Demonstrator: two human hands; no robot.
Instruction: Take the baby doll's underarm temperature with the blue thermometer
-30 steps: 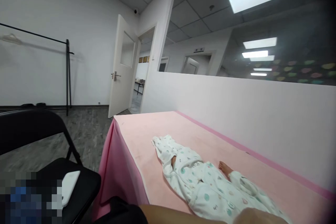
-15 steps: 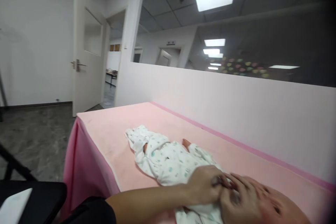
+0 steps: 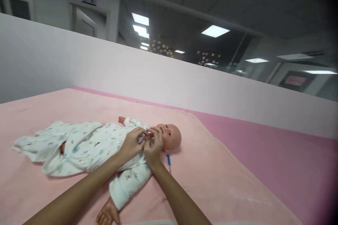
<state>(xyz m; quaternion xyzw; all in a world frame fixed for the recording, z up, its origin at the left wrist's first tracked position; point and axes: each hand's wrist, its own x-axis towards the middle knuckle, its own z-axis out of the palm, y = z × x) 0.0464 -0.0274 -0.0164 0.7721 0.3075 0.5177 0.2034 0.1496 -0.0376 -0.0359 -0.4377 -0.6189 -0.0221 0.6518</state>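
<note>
A baby doll [image 3: 170,135] lies on its back on the pink blanket [image 3: 216,168], head to the right. It wears a white patterned sleepsuit [image 3: 92,142] whose legs trail to the left. My left hand [image 3: 132,143] and my right hand [image 3: 154,145] meet at the doll's chest just below the chin. Both pinch the sleepsuit's front at the neckline with curled fingers. One doll hand [image 3: 107,213] lies near the frame's lower edge.
A thin blue pen-like stick [image 3: 169,162] lies on the blanket beside the doll's neck. A white partition wall [image 3: 185,84] with glass above it runs behind the table. Darker pink cloth [image 3: 277,147] covers the right part.
The view has swung right from the door and the black chair to the doll's upper body. My hands, at the doll's upper body half a second ago, now pinch the sleepsuit at the neckline.
</note>
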